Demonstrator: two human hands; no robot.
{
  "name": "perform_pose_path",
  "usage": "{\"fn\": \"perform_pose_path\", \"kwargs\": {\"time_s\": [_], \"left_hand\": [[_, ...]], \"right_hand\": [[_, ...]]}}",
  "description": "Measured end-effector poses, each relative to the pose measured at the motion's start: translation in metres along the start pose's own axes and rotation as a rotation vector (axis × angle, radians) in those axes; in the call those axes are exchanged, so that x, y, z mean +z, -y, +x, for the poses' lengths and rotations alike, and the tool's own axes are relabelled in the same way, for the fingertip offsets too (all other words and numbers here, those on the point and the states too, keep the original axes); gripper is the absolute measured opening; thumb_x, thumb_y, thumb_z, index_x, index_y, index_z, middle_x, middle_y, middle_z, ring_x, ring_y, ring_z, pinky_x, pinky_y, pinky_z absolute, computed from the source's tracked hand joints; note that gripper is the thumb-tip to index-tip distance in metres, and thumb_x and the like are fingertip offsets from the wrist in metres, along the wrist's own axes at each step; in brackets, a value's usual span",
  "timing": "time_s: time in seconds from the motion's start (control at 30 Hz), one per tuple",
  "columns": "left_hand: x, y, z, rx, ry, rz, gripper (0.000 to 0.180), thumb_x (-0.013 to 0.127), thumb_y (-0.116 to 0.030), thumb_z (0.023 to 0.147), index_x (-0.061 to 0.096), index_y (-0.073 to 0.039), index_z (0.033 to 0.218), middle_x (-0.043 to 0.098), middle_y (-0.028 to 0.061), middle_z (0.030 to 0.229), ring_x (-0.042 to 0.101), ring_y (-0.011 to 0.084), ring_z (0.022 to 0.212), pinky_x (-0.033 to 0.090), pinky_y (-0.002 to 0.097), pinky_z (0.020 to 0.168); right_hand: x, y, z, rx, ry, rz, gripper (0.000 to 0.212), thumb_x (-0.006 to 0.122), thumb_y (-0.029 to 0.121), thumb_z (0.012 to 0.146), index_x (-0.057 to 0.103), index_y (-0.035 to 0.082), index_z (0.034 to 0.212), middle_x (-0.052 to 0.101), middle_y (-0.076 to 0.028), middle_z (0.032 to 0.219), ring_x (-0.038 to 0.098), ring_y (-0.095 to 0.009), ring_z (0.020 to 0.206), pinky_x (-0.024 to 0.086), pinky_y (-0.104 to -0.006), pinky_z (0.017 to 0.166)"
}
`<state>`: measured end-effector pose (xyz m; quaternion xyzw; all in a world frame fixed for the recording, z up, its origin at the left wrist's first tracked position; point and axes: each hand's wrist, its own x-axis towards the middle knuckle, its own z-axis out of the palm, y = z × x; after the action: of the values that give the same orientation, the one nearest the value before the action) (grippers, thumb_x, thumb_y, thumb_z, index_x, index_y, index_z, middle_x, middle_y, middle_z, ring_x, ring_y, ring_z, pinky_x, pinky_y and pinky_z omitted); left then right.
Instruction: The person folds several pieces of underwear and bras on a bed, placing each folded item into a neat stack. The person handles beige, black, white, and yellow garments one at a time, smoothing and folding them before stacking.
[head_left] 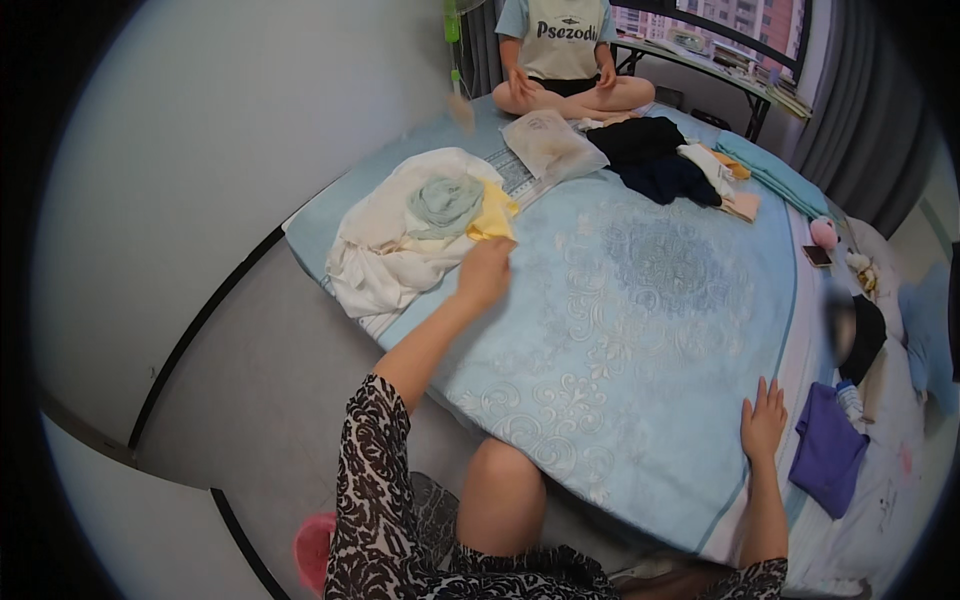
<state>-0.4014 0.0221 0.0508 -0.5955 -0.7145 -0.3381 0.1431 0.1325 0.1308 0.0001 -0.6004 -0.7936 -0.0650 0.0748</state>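
My left hand point(485, 272) reaches out over the bed, fingers closed on the lower edge of a yellow cloth point(493, 211). That cloth lies against a crumpled pale green cloth point(445, 207), both on top of a spread heap of white fabric point(375, 255) at the bed's left side. The exact kind of each piece cannot be made out. My right hand point(764, 420) rests flat on the light blue bed cover point(640, 350), fingers apart and holding nothing. Just right of it lies a folded purple cloth point(829, 450).
Across the bed a person point(565, 60) sits cross-legged. Before them are a whitish bag point(553, 146) and a pile of dark clothes point(655, 160). A phone point(817, 256) and a pink round thing point(823, 232) lie at the right. A cluttered desk point(700, 60) stands by the window.
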Motion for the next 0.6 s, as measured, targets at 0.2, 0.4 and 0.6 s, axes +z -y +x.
{"fn": "perform_pose_path", "kwargs": {"time_s": [0.2, 0.4, 0.6], "left_hand": [[0.001, 0.066, -0.010, 0.099, -0.089, 0.430, 0.048, 0.061, -0.002, 0.071, 0.054, -0.007, 0.118, 0.054, 0.0171, 0.120, 0.051, 0.0337, 0.109, 0.042, 0.0425, 0.091], [-0.051, 0.088, -0.024, -0.292, -0.099, 0.876, 0.075, 0.058, -0.007, 0.078, 0.023, -0.009, 0.144, 0.056, 0.0167, 0.117, 0.055, 0.0291, 0.106, 0.045, 0.0434, 0.083], [-0.075, 0.074, -0.026, -0.430, 0.401, 0.642, 0.081, 0.053, -0.011, 0.081, 0.007, -0.005, 0.147, 0.065, 0.0180, 0.089, 0.065, 0.0302, 0.073, 0.050, 0.0394, 0.060]], "right_hand": [[0.003, -0.004, -0.003, -0.011, -0.055, 0.038, 0.052, 0.045, 0.031, 0.093, 0.035, 0.012, 0.140, 0.030, -0.015, 0.146, 0.026, -0.033, 0.135, 0.020, -0.0452, 0.108], [0.010, -0.009, -0.004, -0.032, -0.108, 0.060, 0.051, 0.047, 0.030, 0.092, 0.038, 0.011, 0.139, 0.032, -0.015, 0.145, 0.026, -0.034, 0.135, 0.021, -0.0447, 0.107], [0.005, -0.004, -0.004, -0.009, -0.107, 0.091, 0.051, 0.048, 0.029, 0.091, 0.039, 0.011, 0.138, 0.033, -0.015, 0.145, 0.027, -0.034, 0.135, 0.022, -0.0451, 0.107]]}}
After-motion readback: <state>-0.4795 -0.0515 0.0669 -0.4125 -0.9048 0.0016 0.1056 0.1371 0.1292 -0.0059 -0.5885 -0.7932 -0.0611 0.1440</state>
